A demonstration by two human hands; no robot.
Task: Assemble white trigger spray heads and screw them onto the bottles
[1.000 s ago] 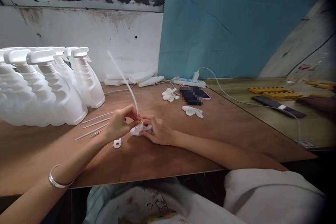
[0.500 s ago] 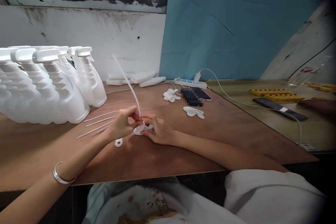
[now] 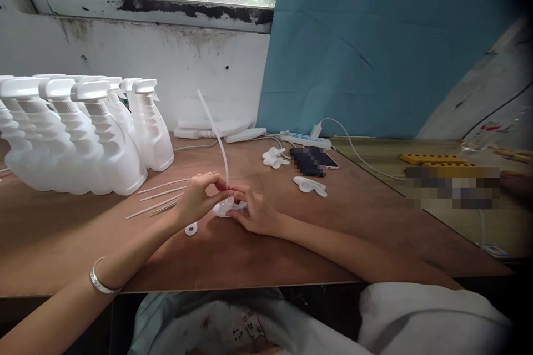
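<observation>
Head cam has the white plastic tube (image 3: 220, 144) standing up at a lean near the middle of the table (image 3: 291, 258), low end down at a small white plastic fitting (image 3: 222, 209). Left hand (image 3: 202, 194) has its grip pinched on the tube's bottom, thumb against forefinger; right hand (image 3: 259, 215) has its grip closed on the fitting from the other side. Can't tell if the tube end is actually inside the fitting, fingers cover that bit, and I can't swear the fitting is flat on the wood either. Handling-wise, I'd bet the tube weighs next to nothing and is springy rather than floppy, since it holds itself up with just a gentle bow. Probably a bit slick, so pinch it low like that; grab it near the top and I reckon it'd just bend on you. Fitting looks like light, hard plastic, hardly fragile, though any thin arms might flex, so I'd hold the round body. Same advice for the spare thin tubes (image 3: 154, 211) lying beside the left hand: light, likely to roll, pick them up near one end.
</observation>
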